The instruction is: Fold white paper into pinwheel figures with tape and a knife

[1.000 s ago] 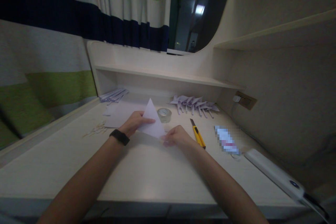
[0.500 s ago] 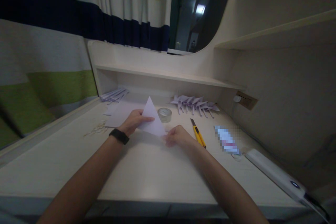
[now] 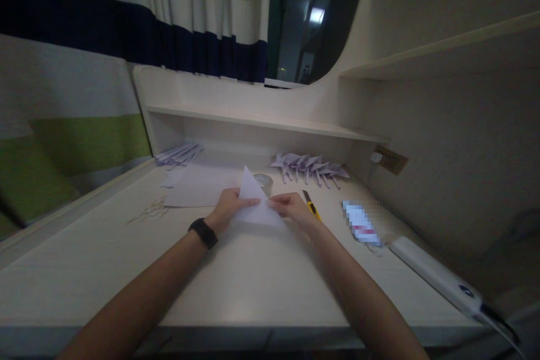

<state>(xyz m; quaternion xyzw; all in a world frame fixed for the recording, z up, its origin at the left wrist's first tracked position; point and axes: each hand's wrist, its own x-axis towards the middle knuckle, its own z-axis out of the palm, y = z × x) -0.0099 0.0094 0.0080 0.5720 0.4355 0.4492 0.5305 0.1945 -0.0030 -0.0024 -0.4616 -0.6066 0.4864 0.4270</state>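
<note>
Here, both hands meet over a folded paper triangle (image 3: 256, 206) near the middle of the desk (image 3: 236, 287). The left hand (image 3: 230, 209), with a dark band (image 3: 203, 233) on its wrist, is pinched on the triangle's left edge, thumb lying over the sheet. The right hand (image 3: 292, 206) comes in from 3 o'clock and has its fingertips closed on the right edge, about halfway up the slope. The triangle's base rests on the desk while its tip tilts up toward 12 o'clock (it looks pale lilac in this dim light).

Just behind the tip, at 12 o'clock, stands a roll of clear tape (image 3: 264, 180), partly hidden by the paper. A yellow utility knife (image 3: 311, 206) lies just beside the right hand at 2 o'clock. Farther back at 1 o'clock a row of folded paper shapes (image 3: 311, 165) lines the foot of the shelf. At 10 o'clock from the triangle lies a flat sheet of paper (image 3: 198, 188), and beyond it a sheaf of folded strips (image 3: 178, 153). Thin scraps (image 3: 149, 211) lie at 9 o'clock, well apart from the left hand. At 4 o'clock, near the desk's right edge, a long white device (image 3: 434, 275) lies.
</note>
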